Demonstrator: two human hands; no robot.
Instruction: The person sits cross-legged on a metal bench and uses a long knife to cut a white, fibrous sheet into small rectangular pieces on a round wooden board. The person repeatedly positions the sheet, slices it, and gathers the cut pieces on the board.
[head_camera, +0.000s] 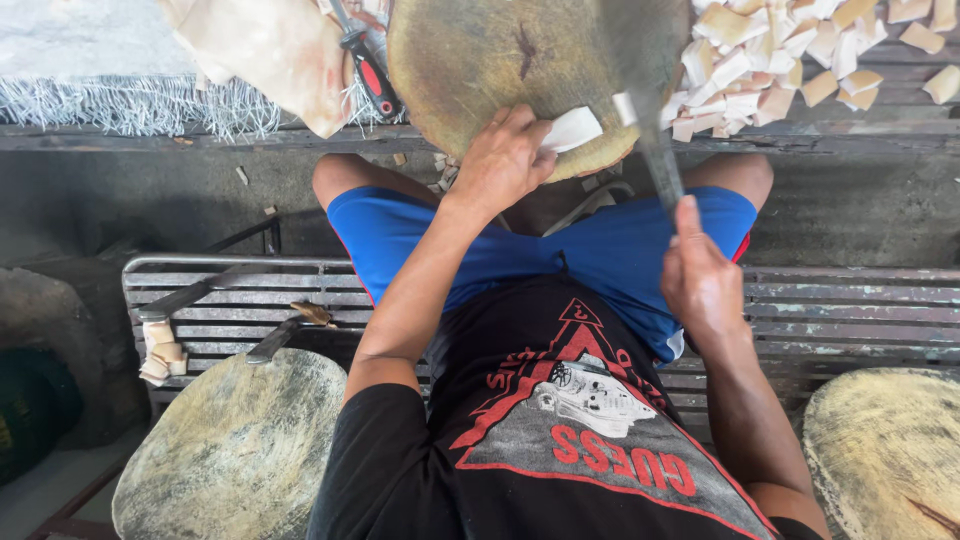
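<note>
right hand (703, 283): closed tight round cleaver handle, thumb up along the spine
left hand (503, 163): fingers curled, pinning pale slab at block's near edge
pale slab (572, 129): looks light, firm, likely slick; best pinched by the end away from the blade
cleaver (641, 70): heavy-looking broad blade, over round wooden block (470, 60), just right of the slab
cut pieces (790, 55): heaped beyond, on the right

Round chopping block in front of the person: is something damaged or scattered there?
Yes. The round chopping block has a dark crack near its middle, and small cut scraps lie on the ledge under its edge, beside the left hand.
</note>
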